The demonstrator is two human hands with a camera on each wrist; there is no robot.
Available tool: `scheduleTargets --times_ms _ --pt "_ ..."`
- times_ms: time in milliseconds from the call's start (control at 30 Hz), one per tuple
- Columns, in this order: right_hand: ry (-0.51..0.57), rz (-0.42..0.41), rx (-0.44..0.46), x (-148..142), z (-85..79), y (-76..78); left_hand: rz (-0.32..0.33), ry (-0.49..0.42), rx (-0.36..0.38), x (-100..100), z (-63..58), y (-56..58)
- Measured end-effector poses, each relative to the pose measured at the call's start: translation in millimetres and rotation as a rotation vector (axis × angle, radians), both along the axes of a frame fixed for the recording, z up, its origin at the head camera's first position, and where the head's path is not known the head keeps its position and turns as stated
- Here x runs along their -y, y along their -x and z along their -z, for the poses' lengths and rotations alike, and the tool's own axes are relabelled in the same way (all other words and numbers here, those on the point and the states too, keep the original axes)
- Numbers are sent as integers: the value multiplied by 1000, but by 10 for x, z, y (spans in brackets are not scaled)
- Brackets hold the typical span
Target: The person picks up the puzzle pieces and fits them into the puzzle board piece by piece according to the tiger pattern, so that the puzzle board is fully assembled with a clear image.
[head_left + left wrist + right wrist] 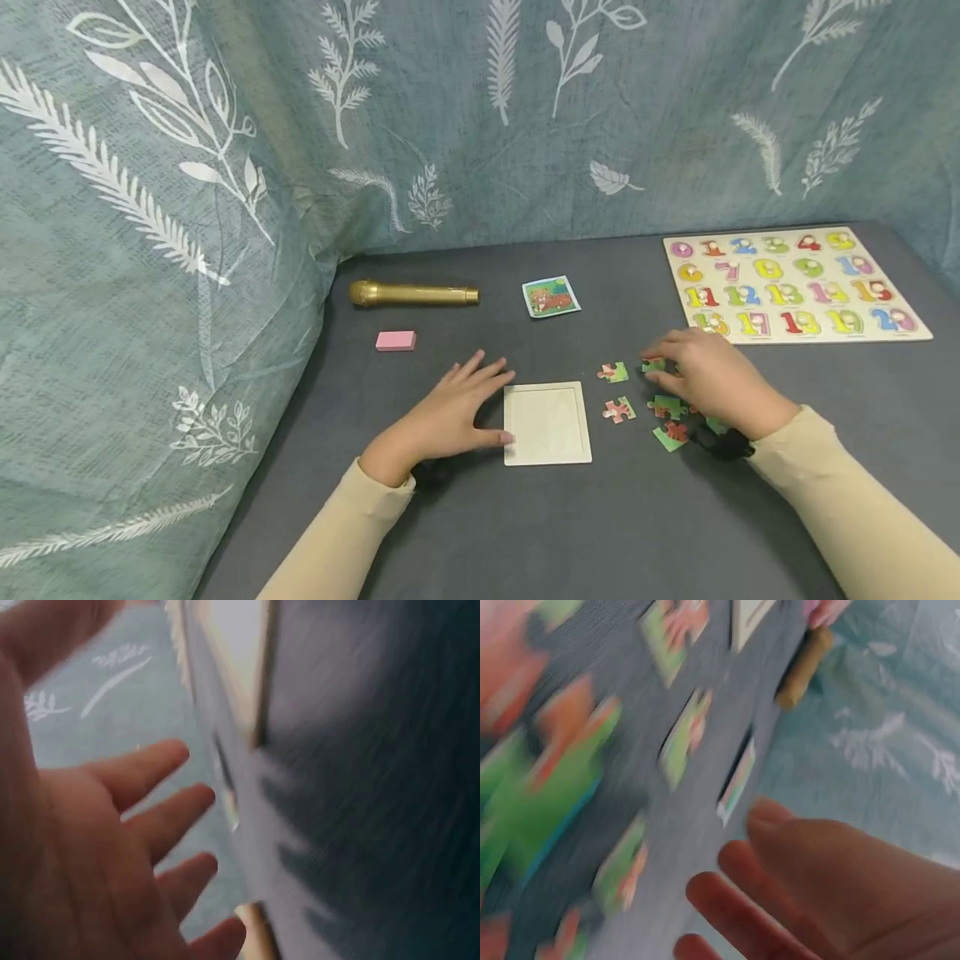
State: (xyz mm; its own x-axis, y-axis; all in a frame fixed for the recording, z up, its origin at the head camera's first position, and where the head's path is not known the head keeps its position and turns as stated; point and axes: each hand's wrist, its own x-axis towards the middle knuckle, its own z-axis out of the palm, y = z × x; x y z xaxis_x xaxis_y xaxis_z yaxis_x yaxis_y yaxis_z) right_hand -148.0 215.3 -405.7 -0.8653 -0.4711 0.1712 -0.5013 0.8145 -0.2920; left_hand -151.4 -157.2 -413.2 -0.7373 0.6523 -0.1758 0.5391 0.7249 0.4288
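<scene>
My left hand spreads its fingers beside a shallow cream square tray, thumb tip at the tray's left edge. In the left wrist view, nothing lies within its splayed fingers. My right hand hovers over several green and red jigsaw pieces, partly covering them. One green piece shows between its thumb and fingers in the head view. The right wrist view has that hand's loosely bent fingers apart from a nearby piece. Two more pieces, one green and red, one mostly red, lie right of the tray.
A picture card lies behind the tray. Toward the back left are a gold microphone and a pink block. A wooden number board occupies the back right, just beyond my right hand. Patterned cloth borders the grey table.
</scene>
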Motion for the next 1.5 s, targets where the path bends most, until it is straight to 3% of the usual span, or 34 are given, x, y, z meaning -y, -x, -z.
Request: scheduleTargets --times_ms 133,333,567,767,867,1000,1133,1233,1367,1500 --pt "24 -42 37 232 95 68 46 -2 57 -71 159 -46" --pt "74 -1 100 344 197 89 51 -17 73 -98 309 -80" --pt "248 15 142 350 206 89 42 -45 63 -97 327 -93" --pt "446 19 367 606 73 -13 28 -56 54 -66 332 -90" --pt "474 -21 413 829 103 -107 20 -58 53 -51 346 -83" --pt "362 -105 293 1083 230 -248 18 -63 43 -51 377 -66" --pt "143 -139 49 1185 286 -402 20 -70 56 -67 411 -61" --pt "-52 -129 -88 1200 217 -499 18 -74 61 -85 421 -65" --pt "-210 -137 -135 1214 165 -573 12 -72 56 -92 450 -57" --pt "-212 -227 -100 1217 192 -608 16 -72 57 -89 463 -50"
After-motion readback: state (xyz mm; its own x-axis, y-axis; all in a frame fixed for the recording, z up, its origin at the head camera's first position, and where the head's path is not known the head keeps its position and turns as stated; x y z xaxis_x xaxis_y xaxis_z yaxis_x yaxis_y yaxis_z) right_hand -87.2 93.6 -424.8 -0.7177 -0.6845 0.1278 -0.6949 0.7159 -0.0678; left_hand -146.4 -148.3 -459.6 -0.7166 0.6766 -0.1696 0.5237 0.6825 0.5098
